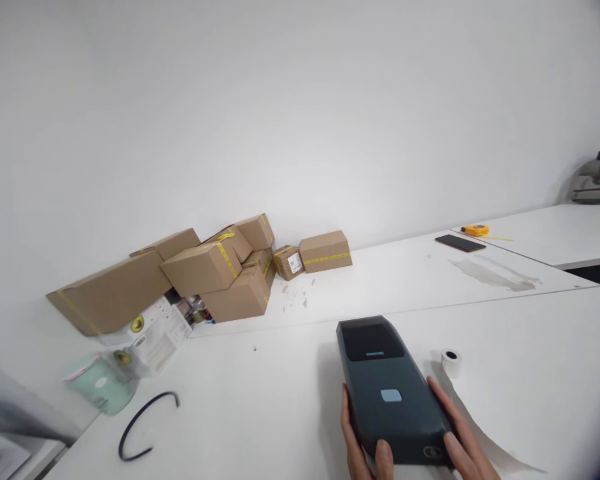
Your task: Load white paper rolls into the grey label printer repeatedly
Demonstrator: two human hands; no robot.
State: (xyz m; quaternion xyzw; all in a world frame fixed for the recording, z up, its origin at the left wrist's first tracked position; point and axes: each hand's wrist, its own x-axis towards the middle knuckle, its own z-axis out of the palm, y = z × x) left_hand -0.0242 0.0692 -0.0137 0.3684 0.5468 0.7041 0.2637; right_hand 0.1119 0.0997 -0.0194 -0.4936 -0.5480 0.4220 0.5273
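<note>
Between both hands is a dark teal handheld device [390, 427], shaped like a portable label printer, with a black window at its far end and a pale blue button in its middle. Its left side and near end are gripped by my left hand [359, 441], thumb over the near edge. My right hand [464, 437] clasps the right side, thumb near a small oval mark. The undersides of both hands are hidden. Just right of the device, a small white paper roll [451, 365] stands on the table with a long strip [485, 437] unrolled toward me.
Cardboard boxes [235, 293] are piled along the wall. At left are a green tub [101, 383], an avocado-print pack [157, 337] and a black curved strip [140, 421]. A phone [460, 243], a yellow tape measure [475, 230] and seams between white tables [240, 393] lie beyond.
</note>
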